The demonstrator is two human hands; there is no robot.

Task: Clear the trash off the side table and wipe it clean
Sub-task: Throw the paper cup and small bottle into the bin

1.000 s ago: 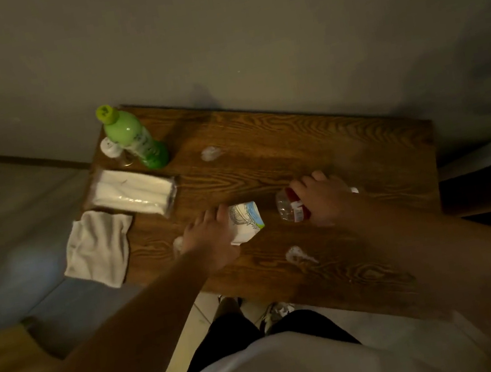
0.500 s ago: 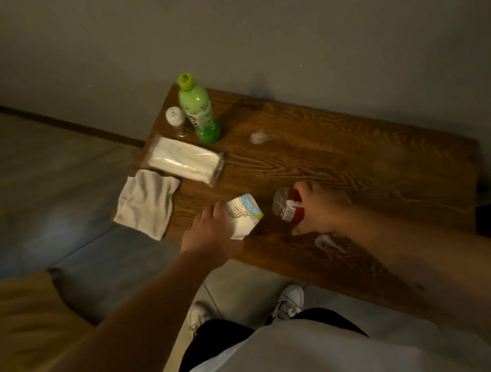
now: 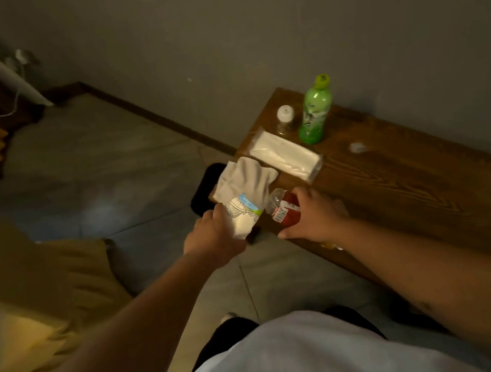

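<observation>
At frame centre, the left hand (image 3: 214,239) is gripping a crumpled paper carton (image 3: 244,216) while the right hand (image 3: 314,216) is clasping a red-labelled bottle (image 3: 283,208) over the side table (image 3: 400,186) edge.

Both arms out fwd, L hand (image 3: 214,238) & R hand (image 3: 311,215) fingers curled, gripping.

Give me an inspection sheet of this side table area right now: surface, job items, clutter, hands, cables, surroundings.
Surface: wooden side table, dark grain, against the wall.
Job's things: white carton in the left hand; red-labelled bottle in the right hand; crumpled scrap on the top; grey cloth draped over the table's end.
Clutter: green bottle, small white-capped jar, tissue pack.
Hands: left hand grip shut on carton; right hand grip shut on bottle.
Cables: white cord by the curtain.
Surroundings: tiled floor, dark bin below the cloth.
</observation>
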